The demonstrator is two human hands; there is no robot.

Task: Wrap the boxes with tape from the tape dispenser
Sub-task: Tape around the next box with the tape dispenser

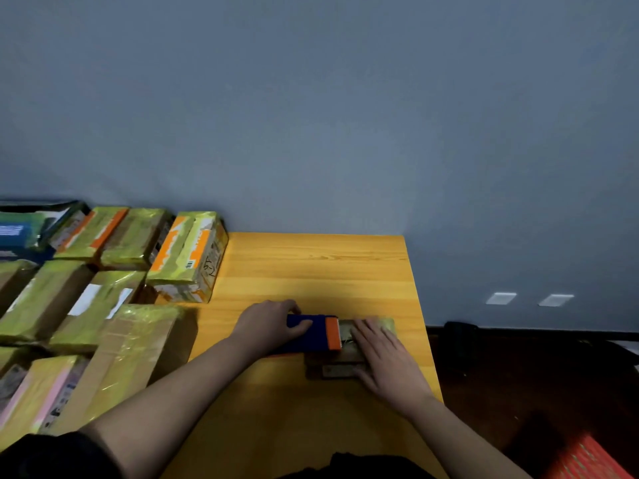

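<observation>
Head view looks down on a yellow wooden worktop [311, 271] set against a grey-blue wall [345, 98]. At far left sits a crowd of wrapped boxes [114, 267], most of them glossy with yellowish-green tape; several carry orange stripes and white labels whose print is too small to read. A dark blue box [20, 229] lies at the back left corner of that group. The nearest large brown box [135, 354] is shiny with clear tape. The box with orange patches [188, 255], closest to the bare part of the worktop, shows a small barcode sticker and some handwritten dark marks on its side — not legible.

Moving right, the left hand [268, 324] grips the blue body of the tape dispenser [311, 333], fingers curled over its far edge and thumb across its top. The dispenser has an orange band at its right end, and that end meets a small box [345, 354] lying flat near the worktop's right edge. The right hand [383, 357] rests palm-down on this small box — fingers straight and slightly spread, pressing on its top. The box's front face has a pale label, unreadable.

Further right, two white wall plates [529, 299] sit low on the wall above a dark floor [518, 375], and something red [587, 458] shows at the bottom right corner.
</observation>
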